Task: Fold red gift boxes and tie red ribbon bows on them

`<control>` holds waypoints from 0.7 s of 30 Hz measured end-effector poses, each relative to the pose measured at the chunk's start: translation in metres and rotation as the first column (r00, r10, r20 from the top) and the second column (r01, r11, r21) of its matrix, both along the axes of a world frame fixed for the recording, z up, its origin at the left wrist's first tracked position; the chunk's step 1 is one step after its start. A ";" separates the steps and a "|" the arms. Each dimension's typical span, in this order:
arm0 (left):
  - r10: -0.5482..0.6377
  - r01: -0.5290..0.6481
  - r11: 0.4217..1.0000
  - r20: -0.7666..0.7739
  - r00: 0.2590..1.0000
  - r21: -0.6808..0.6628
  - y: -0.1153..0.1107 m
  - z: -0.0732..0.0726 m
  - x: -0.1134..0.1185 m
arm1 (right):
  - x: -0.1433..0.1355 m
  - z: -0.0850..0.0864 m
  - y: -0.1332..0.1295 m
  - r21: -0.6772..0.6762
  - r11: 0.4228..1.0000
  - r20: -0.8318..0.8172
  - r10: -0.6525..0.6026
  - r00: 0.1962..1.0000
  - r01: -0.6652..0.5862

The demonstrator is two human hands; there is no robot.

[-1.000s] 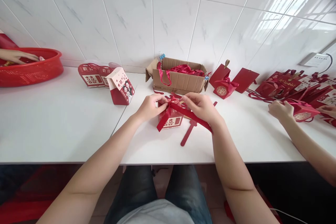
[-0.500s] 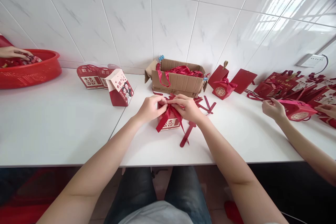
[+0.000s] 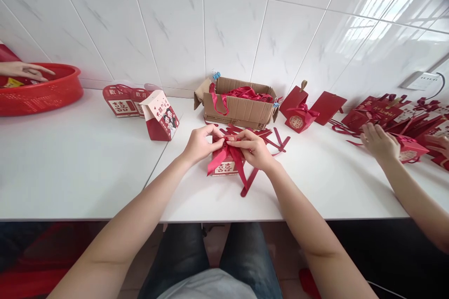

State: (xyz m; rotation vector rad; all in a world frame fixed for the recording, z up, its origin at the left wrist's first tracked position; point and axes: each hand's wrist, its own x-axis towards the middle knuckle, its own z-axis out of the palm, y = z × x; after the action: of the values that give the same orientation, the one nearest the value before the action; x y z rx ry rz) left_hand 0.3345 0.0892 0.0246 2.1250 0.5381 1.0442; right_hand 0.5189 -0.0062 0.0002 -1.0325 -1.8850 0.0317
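Note:
A small red and cream gift box stands on the white table in front of me, with a red ribbon at its top and two tails hanging down its front. My left hand pinches the ribbon from the left. On the right side of the knot, my right hand pinches the ribbon too, its fingertips nearly touching the left ones. Red strips lie behind and to the right of the box; one long strip lies beside its front right corner.
Behind stands a cardboard box of red ribbons. Folded boxes and a house-shaped box are left. A co-worker's hand is in a red basket far left; another's hands are among red boxes at right.
My fingers have shifted slightly at the knot and the ribbon tails have moved, hanging a bit wider. The co-worker's hand at the right has opened; the one in the basket shows no sweets now.

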 end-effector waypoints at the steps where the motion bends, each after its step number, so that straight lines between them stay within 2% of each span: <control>1: -0.007 0.007 1.000 0.013 1.000 -0.014 0.000 0.000 0.000 | 0.000 0.000 -0.001 0.000 1.000 0.001 0.009 1.000 -0.009; 4: -0.035 0.036 0.999 0.035 0.999 -0.026 0.001 0.000 0.000 | -0.001 0.002 -0.003 -0.004 1.000 0.018 0.027 0.999 -0.027; 7: -0.054 0.054 0.999 0.013 0.998 -0.004 0.003 -0.001 0.000 | -0.003 0.005 -0.005 -0.019 1.000 0.031 -0.012 0.999 0.012; 13: 0.006 -0.008 1.000 -0.126 0.992 -0.013 0.008 0.001 -0.006 | -0.008 0.008 -0.006 -0.004 0.995 0.028 -0.095 0.995 0.095; 21: 0.040 -0.046 0.997 -0.088 0.995 -0.063 0.006 0.001 -0.001 | -0.011 0.006 -0.006 0.011 0.995 0.032 -0.100 0.994 0.100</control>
State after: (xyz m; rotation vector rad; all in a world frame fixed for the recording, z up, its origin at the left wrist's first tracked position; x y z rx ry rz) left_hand 0.3331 0.0948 0.0255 2.1177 0.6534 0.9484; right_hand 0.5081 -0.0122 0.0061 -1.1255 -1.8587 -0.0522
